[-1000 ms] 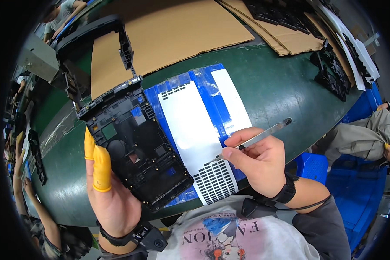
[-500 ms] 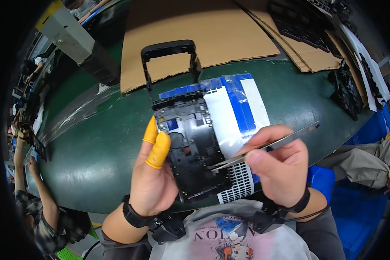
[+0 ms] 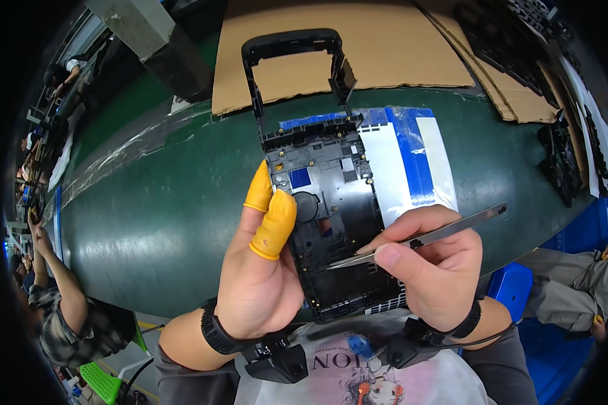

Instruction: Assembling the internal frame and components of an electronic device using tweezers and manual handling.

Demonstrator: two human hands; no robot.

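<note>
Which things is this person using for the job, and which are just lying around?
Used for the job:
- black plastic frame, held by the left hand
- metal tweezers, held by the right hand
- white sheet with black patches, probably, partly behind the frame

Seemingly just lying around:
- brown cardboard
- black parts at far right

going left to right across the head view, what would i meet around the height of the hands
A co-worker's plaid shirt → the left hand in yellow finger covers → the black plastic frame → the right hand → a blue plastic stool → another person's grey trousers.
</note>
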